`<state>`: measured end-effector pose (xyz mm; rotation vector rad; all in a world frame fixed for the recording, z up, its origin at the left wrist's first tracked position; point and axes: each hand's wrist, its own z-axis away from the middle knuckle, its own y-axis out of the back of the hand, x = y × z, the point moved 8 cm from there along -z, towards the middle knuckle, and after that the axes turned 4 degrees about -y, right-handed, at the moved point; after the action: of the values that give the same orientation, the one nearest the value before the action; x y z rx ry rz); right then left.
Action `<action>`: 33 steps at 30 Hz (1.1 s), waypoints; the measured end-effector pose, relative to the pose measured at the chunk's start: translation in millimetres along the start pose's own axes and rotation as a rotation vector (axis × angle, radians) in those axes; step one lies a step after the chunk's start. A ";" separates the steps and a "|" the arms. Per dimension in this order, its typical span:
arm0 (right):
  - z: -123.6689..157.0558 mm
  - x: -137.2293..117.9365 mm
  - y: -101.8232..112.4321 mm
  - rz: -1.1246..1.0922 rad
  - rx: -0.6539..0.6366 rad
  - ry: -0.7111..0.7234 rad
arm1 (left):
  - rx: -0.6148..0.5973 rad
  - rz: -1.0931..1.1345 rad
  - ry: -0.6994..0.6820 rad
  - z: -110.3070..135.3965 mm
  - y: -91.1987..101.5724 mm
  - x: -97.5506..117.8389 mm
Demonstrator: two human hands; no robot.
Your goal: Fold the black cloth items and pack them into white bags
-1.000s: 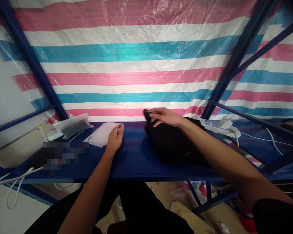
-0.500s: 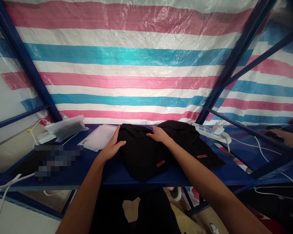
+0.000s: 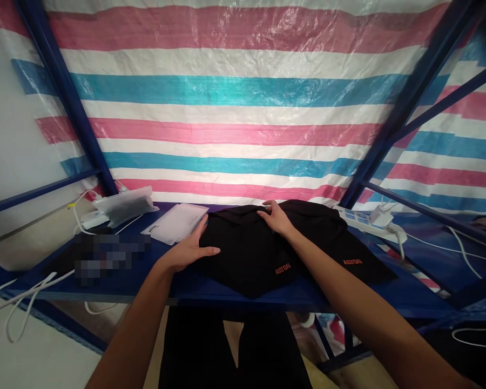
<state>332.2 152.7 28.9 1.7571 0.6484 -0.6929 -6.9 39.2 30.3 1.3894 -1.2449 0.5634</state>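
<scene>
Two black cloth pieces with orange lettering lie side by side, partly overlapping, on the blue shelf. The left cloth piece (image 3: 243, 254) has a wrinkled far edge and a near end that comes to a rounded point. My left hand (image 3: 188, 249) rests along its left edge, fingers stretched forward and thumb spread out over the fabric. At its far right corner, where it meets the right cloth piece (image 3: 328, 237), my right hand (image 3: 278, 219) touches the fabric, fingers slightly bent and thumb apart from them. Both hands lie on the cloth without a visible grip.
White flat packets (image 3: 176, 224) lie just left of the cloth, near a translucent pouch (image 3: 125, 205) with white cables. A white power strip (image 3: 368, 224) with plugs sits at the right. Blue metal posts (image 3: 71, 102) and a striped plastic sheet (image 3: 227, 129) stand behind the shelf.
The view has turned slightly left. My right hand has moved up to the far corner of the left cloth piece and its fingers have spread. The far part of that cloth lies flatter and wider.
</scene>
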 end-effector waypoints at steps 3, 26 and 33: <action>-1.2 2.0 -1.9 -0.018 0.028 -0.008 | -0.172 0.150 0.033 6.7 -14.6 -2.6; 0.1 -0.2 17.5 0.261 -0.031 -0.042 | -0.283 -0.823 -0.514 14.3 -230.8 113.5; 3.6 -10.5 25.5 0.249 0.072 0.085 | -0.221 -0.568 -0.483 8.0 -213.0 114.7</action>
<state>342.8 141.6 52.0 1.9027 0.4552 -0.4766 218.2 -49.2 41.4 1.6453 -1.1573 -0.3107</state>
